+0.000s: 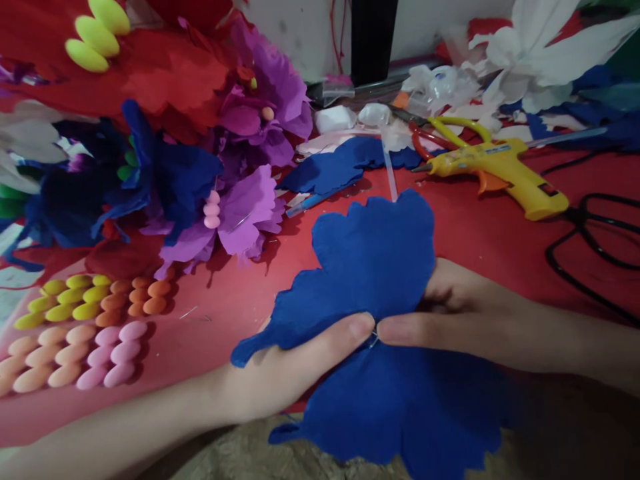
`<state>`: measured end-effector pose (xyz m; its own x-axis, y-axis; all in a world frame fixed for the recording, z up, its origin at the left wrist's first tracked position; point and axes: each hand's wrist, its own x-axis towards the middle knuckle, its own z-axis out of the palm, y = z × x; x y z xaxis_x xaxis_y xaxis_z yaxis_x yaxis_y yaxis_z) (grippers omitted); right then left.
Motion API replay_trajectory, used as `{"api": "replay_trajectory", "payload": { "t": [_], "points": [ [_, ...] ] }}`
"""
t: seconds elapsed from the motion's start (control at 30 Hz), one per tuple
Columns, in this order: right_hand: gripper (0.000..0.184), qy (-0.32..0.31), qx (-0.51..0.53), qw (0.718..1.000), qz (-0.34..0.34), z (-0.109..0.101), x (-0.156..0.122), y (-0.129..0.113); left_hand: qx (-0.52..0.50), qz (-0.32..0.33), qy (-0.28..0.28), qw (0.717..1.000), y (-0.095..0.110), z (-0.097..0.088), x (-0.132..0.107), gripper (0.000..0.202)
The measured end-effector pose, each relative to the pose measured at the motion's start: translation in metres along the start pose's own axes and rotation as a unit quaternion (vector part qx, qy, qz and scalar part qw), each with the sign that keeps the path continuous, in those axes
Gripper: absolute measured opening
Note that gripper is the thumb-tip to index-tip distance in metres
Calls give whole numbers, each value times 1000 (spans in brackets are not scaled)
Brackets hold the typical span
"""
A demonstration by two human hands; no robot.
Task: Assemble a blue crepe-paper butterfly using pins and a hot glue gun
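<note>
A large blue paper flower [370,267] with scalloped petals is held between both hands over the near table edge. My left hand [290,367] grips it from the left, its thumb pressed on the petals near the centre and its other fingers hidden behind. From the right, my right hand [465,327] pinches the same flower, thumb tip almost meeting the left one. Just below the thumb tips, a thin metal wire or pin [373,340] shows at the centre; whether a thumb presses on it I cannot tell.
A yellow glue gun [500,177] with a black cord [580,220] lies at the right, by red-and-yellow-handled pliers [440,133]. Finished paper flowers [175,73] crowd the left. Clusters of coloured egg-shaped pieces [80,333] and loose pins [189,312] rest on the red table [200,373].
</note>
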<state>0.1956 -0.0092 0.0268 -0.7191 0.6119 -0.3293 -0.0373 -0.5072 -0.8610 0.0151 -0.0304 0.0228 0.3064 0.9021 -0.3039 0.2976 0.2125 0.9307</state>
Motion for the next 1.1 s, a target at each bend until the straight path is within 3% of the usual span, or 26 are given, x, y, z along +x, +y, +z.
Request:
{"api": "replay_trajectory", "payload": {
  "t": [0.1, 0.2, 0.3, 0.37, 0.4, 0.5, 0.53, 0.63, 0.77, 0.83, 0.93, 1.03, 1.1],
  "points": [
    [10, 13, 33, 999, -12, 0, -1, 3, -13, -9, -32, 999, 2, 0, 0, 22],
    [19, 59, 37, 997, 35, -4, 0, 4, -47, -34, 17, 998, 5, 4, 2, 22],
    [33, 116, 14, 990, 73, -11, 3, 1, -78, -17, 40, 996, 7, 1, 9, 44],
    [38, 142, 21, 987, 71, -16, 5, -3, -52, 45, 79, 994, 7, -7, 15, 55],
    [38, 150, 31, 986, 71, -18, 6, -5, -8, 125, 142, 982, 7, -12, 18, 50],
    [35, 151, 64, 983, 88, -21, 9, -9, 50, 283, 238, 928, 6, -26, 23, 16],
    [35, 141, 73, 983, 93, -21, 9, -9, 71, 319, 232, 916, 5, -28, 23, 5],
    [39, 102, 77, 986, 106, -20, 9, -6, 207, 412, 151, 875, 2, -29, 23, 38],
    [39, 57, 46, 991, 112, -18, 7, 0, 378, 480, 57, 790, -5, -24, 22, 39],
    [38, 33, 55, 993, 101, -17, 7, 0, 385, 464, 51, 796, -5, -24, 21, 38],
    [50, 39, 63, 991, 111, -15, 6, -5, 324, 403, 59, 854, 3, -24, 19, 29],
    [61, 57, 0, 996, 75, -15, 4, -11, 234, 297, 125, 918, 10, -22, 17, 14],
    [56, 110, -36, 993, 18, -14, 0, -14, 212, 250, 171, 929, 12, -19, 14, 13]
  ]
}}
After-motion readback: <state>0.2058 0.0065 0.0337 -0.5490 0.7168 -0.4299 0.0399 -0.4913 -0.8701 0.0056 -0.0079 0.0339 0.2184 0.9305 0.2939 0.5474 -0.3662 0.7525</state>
